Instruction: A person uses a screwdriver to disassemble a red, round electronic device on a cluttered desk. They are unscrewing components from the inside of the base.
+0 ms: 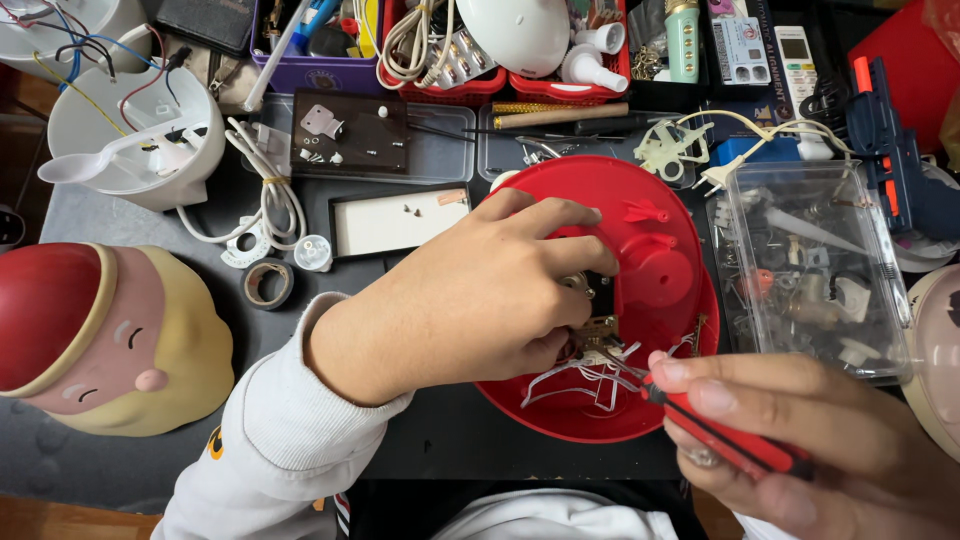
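A red round plastic shell [660,260] lies open on the dark work surface, with white wires and a small circuit part inside it. My left hand [480,295] reaches into the shell, its fingers closed around the small metal part at the centre. My right hand [830,450] grips a red and black screwdriver [720,430], and the tip points left into the wires next to my left fingers.
A clear plastic box [815,265] of small parts stands right of the shell. A cartoon head figure [110,335] lies at the left. A white round housing [135,135] with wires, tape rolls [268,283], a small tray [395,222] and crowded bins [440,50] fill the back.
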